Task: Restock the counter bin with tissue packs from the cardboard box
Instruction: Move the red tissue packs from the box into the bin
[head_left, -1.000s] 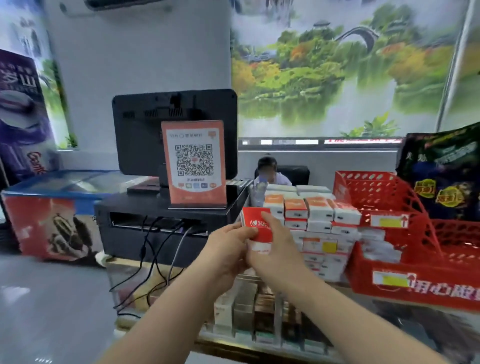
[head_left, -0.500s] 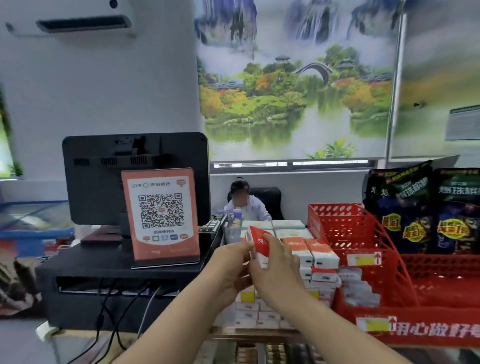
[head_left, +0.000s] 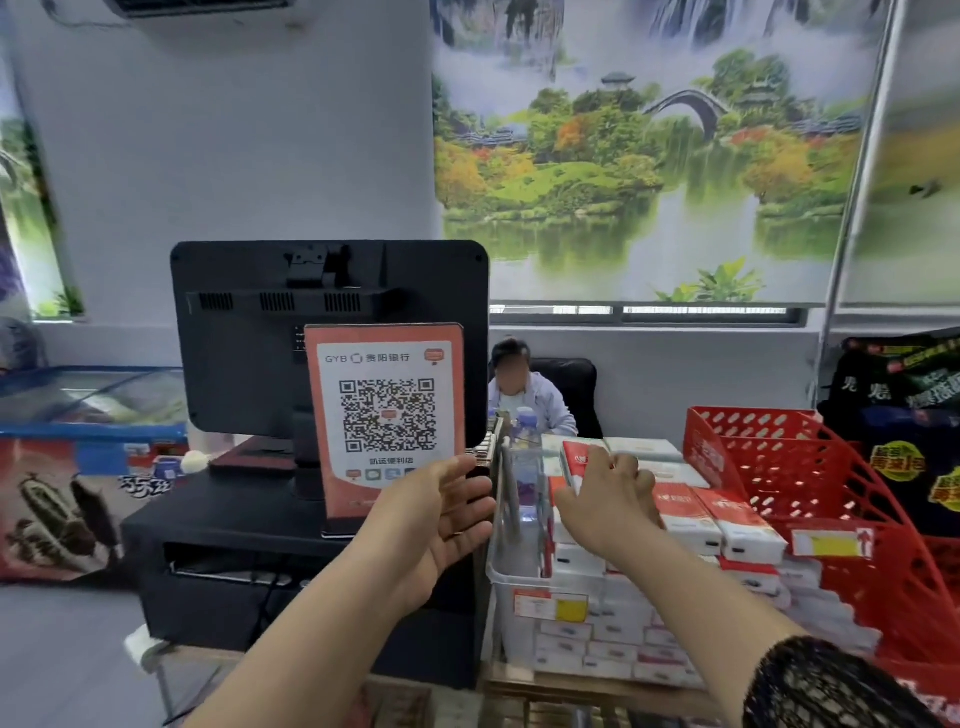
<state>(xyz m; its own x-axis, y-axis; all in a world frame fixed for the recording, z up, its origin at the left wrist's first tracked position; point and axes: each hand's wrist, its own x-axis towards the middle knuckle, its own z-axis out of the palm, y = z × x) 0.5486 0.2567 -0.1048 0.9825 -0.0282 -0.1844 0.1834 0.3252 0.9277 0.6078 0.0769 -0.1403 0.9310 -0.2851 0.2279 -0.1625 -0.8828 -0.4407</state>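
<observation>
Placement is judged underway: a tissue pack (head_left: 575, 458) is gripped by the right hand (head_left: 610, 499) over the bin (head_left: 519, 590), left hand (head_left: 441, 517) spread empty, release needed next.

Counter (head_left: 571, 688) with clear bin (head_left: 506, 582) of tissue packs (head_left: 727, 514), red basket (head_left: 831, 493), black register (head_left: 218, 545).

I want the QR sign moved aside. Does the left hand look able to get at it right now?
Probably yes. The left hand is open and empty, just in front of the QR sign's lower right corner, with nothing between them. The right hand holds a tissue pack.
</observation>
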